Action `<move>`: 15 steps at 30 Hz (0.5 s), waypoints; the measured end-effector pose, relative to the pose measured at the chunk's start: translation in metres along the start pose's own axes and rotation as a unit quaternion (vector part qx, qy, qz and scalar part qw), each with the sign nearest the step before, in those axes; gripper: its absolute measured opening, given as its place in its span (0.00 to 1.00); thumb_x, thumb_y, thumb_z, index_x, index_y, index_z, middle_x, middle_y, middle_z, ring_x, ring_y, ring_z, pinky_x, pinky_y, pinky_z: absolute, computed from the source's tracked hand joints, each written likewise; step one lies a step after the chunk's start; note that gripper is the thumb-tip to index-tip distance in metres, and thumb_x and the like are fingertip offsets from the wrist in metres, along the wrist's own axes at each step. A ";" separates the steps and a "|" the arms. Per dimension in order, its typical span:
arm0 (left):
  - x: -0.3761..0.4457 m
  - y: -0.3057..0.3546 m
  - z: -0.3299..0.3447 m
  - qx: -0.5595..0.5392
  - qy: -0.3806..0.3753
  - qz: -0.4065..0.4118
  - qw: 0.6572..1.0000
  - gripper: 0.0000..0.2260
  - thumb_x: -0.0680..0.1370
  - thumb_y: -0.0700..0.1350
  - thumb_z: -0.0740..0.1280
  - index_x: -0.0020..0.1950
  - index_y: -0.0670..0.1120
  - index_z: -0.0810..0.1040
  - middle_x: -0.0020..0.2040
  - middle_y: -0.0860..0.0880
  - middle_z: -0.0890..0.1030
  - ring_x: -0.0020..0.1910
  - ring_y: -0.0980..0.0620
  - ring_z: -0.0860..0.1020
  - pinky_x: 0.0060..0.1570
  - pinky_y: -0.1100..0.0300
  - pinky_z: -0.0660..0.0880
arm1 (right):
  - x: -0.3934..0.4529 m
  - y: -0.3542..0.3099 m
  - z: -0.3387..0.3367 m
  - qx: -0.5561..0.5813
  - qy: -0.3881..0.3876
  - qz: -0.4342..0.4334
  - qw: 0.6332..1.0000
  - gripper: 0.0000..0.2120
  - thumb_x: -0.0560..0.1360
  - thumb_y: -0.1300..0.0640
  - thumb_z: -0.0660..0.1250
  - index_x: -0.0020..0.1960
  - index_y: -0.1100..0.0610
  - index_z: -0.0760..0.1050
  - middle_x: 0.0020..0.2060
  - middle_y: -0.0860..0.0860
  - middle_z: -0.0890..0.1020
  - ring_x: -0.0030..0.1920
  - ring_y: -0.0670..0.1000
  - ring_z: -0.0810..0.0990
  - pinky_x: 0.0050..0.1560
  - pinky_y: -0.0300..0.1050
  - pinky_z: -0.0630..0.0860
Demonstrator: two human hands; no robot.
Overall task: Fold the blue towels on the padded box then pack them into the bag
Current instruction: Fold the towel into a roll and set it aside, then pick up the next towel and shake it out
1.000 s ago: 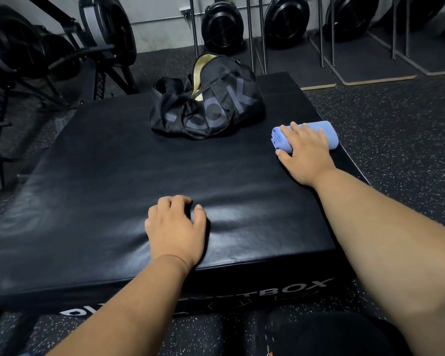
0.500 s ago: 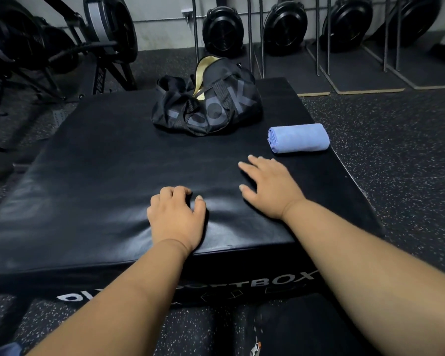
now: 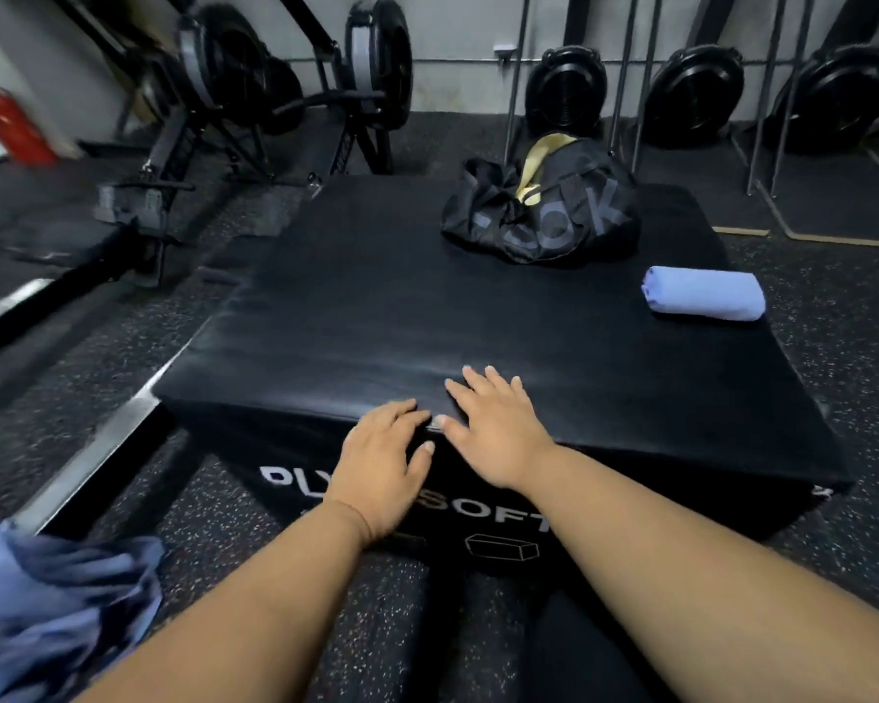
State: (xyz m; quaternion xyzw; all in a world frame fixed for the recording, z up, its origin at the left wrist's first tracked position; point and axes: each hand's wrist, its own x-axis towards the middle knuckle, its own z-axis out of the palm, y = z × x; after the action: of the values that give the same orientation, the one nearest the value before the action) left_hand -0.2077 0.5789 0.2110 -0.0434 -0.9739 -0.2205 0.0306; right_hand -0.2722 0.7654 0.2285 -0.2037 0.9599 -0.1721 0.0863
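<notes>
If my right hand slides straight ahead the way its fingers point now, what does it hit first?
Probably nothing soon: the right hand points up-left over bare padded box. The bag and folded towel lie to its right.

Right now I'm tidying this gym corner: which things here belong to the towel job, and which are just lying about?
Job: folded towel, loose towels, bag, padded box.
Lying about: rowing machines, red object, fan wheels.

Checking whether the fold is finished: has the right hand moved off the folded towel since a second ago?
Yes. The right hand has left the folded towel and come back to the box's near edge.
</notes>
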 end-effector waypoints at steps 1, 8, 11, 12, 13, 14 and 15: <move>-0.015 -0.016 -0.011 0.003 0.014 -0.024 1.000 0.23 0.82 0.56 0.62 0.74 0.49 0.77 0.75 0.50 0.74 0.76 0.48 0.69 0.79 0.53 0.61 | 0.001 -0.020 0.005 0.009 -0.006 -0.023 1.000 0.31 0.85 0.37 0.53 0.85 0.48 0.57 0.85 0.51 0.54 0.85 0.56 0.46 0.83 0.60 0.42; -0.129 -0.153 -0.088 0.035 0.024 -0.283 0.958 0.24 0.80 0.56 0.68 0.75 0.51 0.75 0.73 0.46 0.74 0.71 0.42 0.73 0.74 0.49 0.68 | 0.006 -0.163 0.041 0.042 -0.056 -0.153 0.986 0.28 0.85 0.40 0.57 0.82 0.48 0.63 0.82 0.52 0.63 0.82 0.56 0.59 0.81 0.53 0.53; -0.178 -0.203 -0.110 0.063 -0.031 -0.374 0.925 0.29 0.78 0.62 0.66 0.78 0.52 0.73 0.78 0.44 0.68 0.74 0.40 0.70 0.75 0.49 0.67 | 0.009 -0.224 0.063 0.039 -0.083 -0.193 0.977 0.28 0.85 0.40 0.58 0.82 0.47 0.63 0.81 0.52 0.64 0.80 0.56 0.62 0.79 0.54 0.57; -0.194 -0.220 -0.115 0.066 -0.044 -0.392 0.917 0.32 0.76 0.65 0.63 0.77 0.52 0.73 0.78 0.44 0.68 0.74 0.40 0.70 0.75 0.49 0.67 | 0.010 -0.243 0.073 0.037 -0.097 -0.208 0.972 0.28 0.85 0.39 0.58 0.82 0.47 0.63 0.81 0.52 0.64 0.80 0.56 0.62 0.79 0.54 0.58; -0.210 -0.235 -0.119 0.069 -0.054 -0.405 0.910 0.34 0.74 0.67 0.61 0.76 0.53 0.74 0.78 0.44 0.69 0.74 0.40 0.70 0.74 0.49 0.68 | 0.012 -0.260 0.085 0.035 -0.113 -0.223 0.968 0.28 0.85 0.39 0.58 0.82 0.46 0.63 0.81 0.52 0.64 0.80 0.56 0.62 0.79 0.54 0.59; -0.224 -0.249 -0.124 0.066 -0.063 -0.422 0.902 0.33 0.74 0.67 0.61 0.75 0.53 0.74 0.78 0.44 0.69 0.74 0.40 0.70 0.74 0.48 0.68 | 0.013 -0.276 0.096 0.032 -0.127 -0.234 0.963 0.28 0.85 0.38 0.57 0.82 0.46 0.63 0.81 0.52 0.65 0.80 0.56 0.62 0.78 0.54 0.60; -0.238 -0.261 -0.129 0.056 -0.069 -0.443 0.892 0.30 0.76 0.65 0.64 0.75 0.54 0.74 0.79 0.43 0.67 0.75 0.39 0.69 0.74 0.47 0.67 | 0.016 -0.292 0.108 0.031 -0.139 -0.242 0.960 0.28 0.85 0.38 0.57 0.82 0.46 0.63 0.81 0.52 0.65 0.80 0.56 0.63 0.78 0.55 0.60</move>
State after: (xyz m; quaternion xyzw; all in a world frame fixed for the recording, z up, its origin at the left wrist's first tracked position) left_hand 0.0083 0.2718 0.1969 0.3793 -0.9025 -0.1528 -0.1350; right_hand -0.1552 0.4765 0.2335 -0.4487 0.8549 -0.1874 0.1809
